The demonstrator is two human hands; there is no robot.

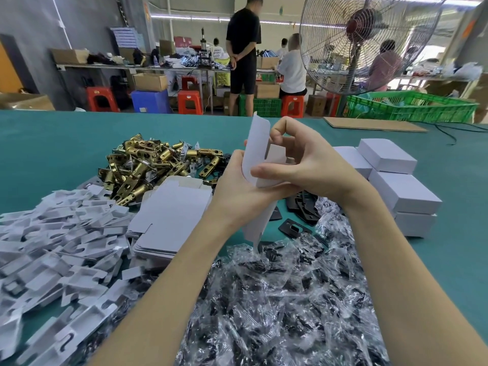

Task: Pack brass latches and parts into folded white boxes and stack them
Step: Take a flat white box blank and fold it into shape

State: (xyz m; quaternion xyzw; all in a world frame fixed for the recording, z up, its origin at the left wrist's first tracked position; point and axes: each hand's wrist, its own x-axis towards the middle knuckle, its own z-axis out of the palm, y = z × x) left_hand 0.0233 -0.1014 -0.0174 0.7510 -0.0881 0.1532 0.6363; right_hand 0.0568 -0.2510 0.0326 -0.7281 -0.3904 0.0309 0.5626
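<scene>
Blocking much of the carton from sight, both hands meet above the green table (66,143). The left hand (239,191) curls round the lower part of a white box blank (254,151), which stands upright and half-opened, one rounded flap pointing up; its bottom edge hangs below the palm. The right hand (303,165) pinches the blank from the right, thumb across the front panel, forefinger bent over the top; the inside of the carton cannot be made out. Behind the left hand lies a heap of shiny brass latches (148,167), partly hidden by a stack of flat blanks (169,217). Matte black plates (295,227) lie under the wrists. Crinkled clear bags of dark parts (277,299) fill the near edge, blurred. White card inserts (58,247) sprawl left, cut off by the frame. Closed white boxes (401,191) are stacked just right of the right wrist.
</scene>
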